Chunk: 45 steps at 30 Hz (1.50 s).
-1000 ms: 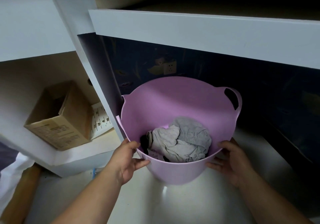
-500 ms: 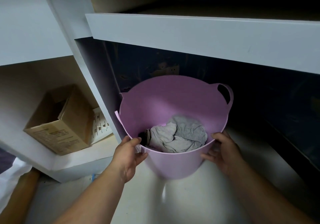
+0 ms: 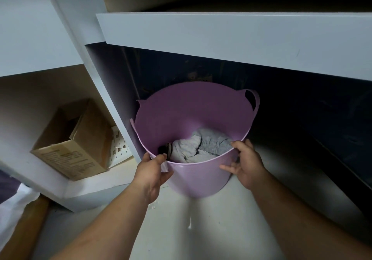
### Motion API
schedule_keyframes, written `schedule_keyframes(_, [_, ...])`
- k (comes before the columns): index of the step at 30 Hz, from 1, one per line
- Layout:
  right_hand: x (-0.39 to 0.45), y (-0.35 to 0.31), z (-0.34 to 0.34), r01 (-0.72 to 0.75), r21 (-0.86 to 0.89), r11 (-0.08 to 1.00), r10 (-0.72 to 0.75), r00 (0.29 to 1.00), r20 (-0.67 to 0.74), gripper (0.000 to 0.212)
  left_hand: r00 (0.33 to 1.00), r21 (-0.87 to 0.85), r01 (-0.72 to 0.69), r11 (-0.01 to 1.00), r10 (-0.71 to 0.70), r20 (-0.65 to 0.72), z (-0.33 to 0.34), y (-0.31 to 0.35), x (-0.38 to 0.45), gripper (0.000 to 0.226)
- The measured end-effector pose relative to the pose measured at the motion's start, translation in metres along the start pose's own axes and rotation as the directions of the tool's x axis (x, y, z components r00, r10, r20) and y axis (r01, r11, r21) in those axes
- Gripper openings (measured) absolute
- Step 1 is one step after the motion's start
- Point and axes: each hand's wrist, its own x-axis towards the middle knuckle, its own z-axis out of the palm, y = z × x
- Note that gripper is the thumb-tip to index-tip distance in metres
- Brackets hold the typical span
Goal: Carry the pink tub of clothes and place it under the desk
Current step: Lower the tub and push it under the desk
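— Pink plastic, that tub (image 3: 199, 177)? Where does it sit?

— On the pale floor (image 3: 201, 229), partly under the front edge of the white desk (image 3: 231, 36), its far wall in the dark space below. One looped handle (image 3: 252, 100) stands at about two o'clock on the rim.

— And the clothes?

— Grey clothes (image 3: 201, 147) lie crumpled in the bottom, with something dark just beside them at nine o'clock; too dim to tell what it is.

— What are the hands doing?

— The left hand (image 3: 154, 171) grips the near rim at about seven o'clock, thumb hooked over the edge, fingers wrapped on the outside. The right hand (image 3: 244, 165) holds the rim at about four o'clock, thumb on top, fingers spread against the outer wall.

— Anything else around?

— At nine o'clock from the tub, past a white upright panel (image 3: 94, 62), an open cardboard box (image 3: 80, 145) rests tilted on a low shelf (image 3: 90, 191), with a white slotted piece (image 3: 118, 147) behind it.
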Motion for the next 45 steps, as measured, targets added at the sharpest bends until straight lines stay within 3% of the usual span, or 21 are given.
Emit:
schedule_keyframes(10, [0.023, -0.003, 0.013, -0.009, 0.004, 1.000, 0.009, 0.999, 0.048, 0.041, 0.999, -0.043, -0.033, 0.999, 0.031, -0.036, 0.007, 0.006, 0.019, 0.023])
schedule_keyframes(21, [0.042, -0.003, 0.030, -0.019, -0.013, 1.000, 0.019, 0.998, 0.052, 0.050, 0.997, -0.059, -0.048, 0.997, 0.044, -0.063, 0.008, 0.012, 0.036, 0.026])
schedule_keyframes(27, [0.053, -0.007, 0.035, -0.012, -0.014, 1.000, 0.012, 0.999, 0.049, 0.051, 0.993, -0.050, -0.061, 0.997, 0.056, -0.106, 0.015, 0.015, 0.045, 0.016])
schedule_keyframes(36, [0.063, -0.012, 0.036, -0.047, -0.055, 0.997, 0.050, 0.997, 0.052, 0.052, 0.994, -0.052, -0.066, 0.997, 0.060, -0.094, 0.018, 0.016, 0.054, 0.033])
schedule_keyframes(45, [0.058, -0.007, 0.028, -0.037, 0.004, 0.999, 0.037, 0.998, 0.045, 0.053, 0.996, -0.076, -0.042, 0.996, 0.037, -0.077, 0.024, 0.022, 0.068, 0.014])
